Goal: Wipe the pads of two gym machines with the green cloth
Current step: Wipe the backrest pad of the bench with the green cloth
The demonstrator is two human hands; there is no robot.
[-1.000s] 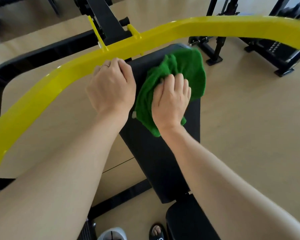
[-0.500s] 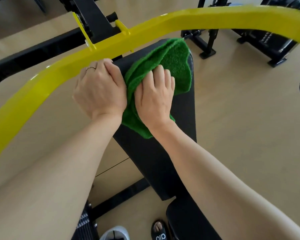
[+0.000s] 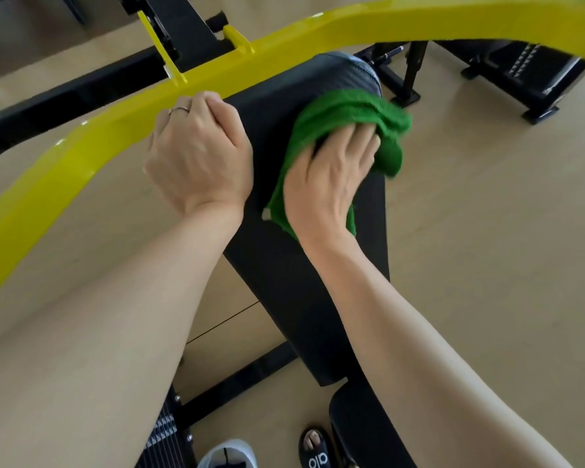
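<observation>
A long black back pad (image 3: pixel 284 271) slopes away from me under a curved yellow bar (image 3: pixel 81 146). A bunched green cloth (image 3: pixel 348 113) lies on the pad's upper right side. My right hand (image 3: pixel 325 184) presses on the cloth, fingers spread over it and partly tucked into its folds. My left hand (image 3: pixel 200 153) rests at the pad's upper left edge, fingers curled over the edge beside the yellow bar. A second black pad, the seat (image 3: pixel 362 430), shows at the bottom.
The black machine frame (image 3: pixel 65 96) runs behind the yellow bar. More black gym equipment (image 3: pixel 527 76) stands at the top right on the beige floor. A weight stack (image 3: pixel 163 440) and two feet in sandals sit at the bottom edge.
My right hand has swept the cloth from the pad's upper left across to its upper right edge. The left hand has stayed on the pad's left edge.
</observation>
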